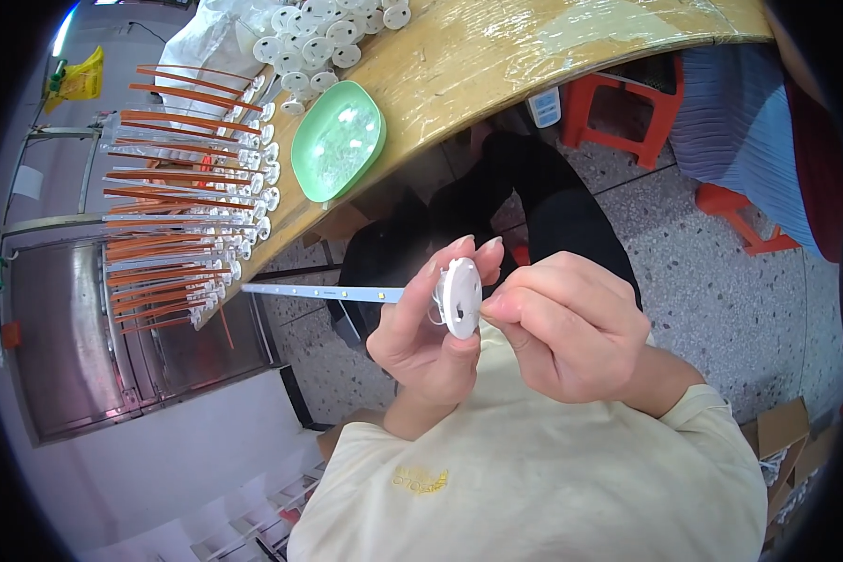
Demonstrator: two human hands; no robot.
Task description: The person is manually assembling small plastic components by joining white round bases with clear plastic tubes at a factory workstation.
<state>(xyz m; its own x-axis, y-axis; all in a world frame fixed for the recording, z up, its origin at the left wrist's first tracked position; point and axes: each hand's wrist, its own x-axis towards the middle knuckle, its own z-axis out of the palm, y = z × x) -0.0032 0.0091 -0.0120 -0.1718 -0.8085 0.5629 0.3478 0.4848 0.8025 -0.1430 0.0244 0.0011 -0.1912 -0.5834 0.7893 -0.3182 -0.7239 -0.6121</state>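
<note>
I see both hands up in front of the chest, above the lap, well off the tabletop (534,47). Left hand (421,337) is grasping a small white round disc (461,297) — fingertips (463,247) curl over its top edge, thumb under it. Right hand (562,328) is closed in a pinch on the disc's right edge, thumb and forefinger touching it. A thin white strip (323,292) w/ small dots runs out of the disc to the left, roughly level, free end in the air.

On the tabletop, upper left: a green plate (337,140) lying near the edge, w/ some small clear bits in it, can't tell what. Beside it, left, a long row of finished strips (178,206), orange and white, laid side by side w/ their disc ends toward the plate. Above the plate, a pile of loose white discs (318,42). Red stool (628,103) on the floor under the tabletop, right side.
</note>
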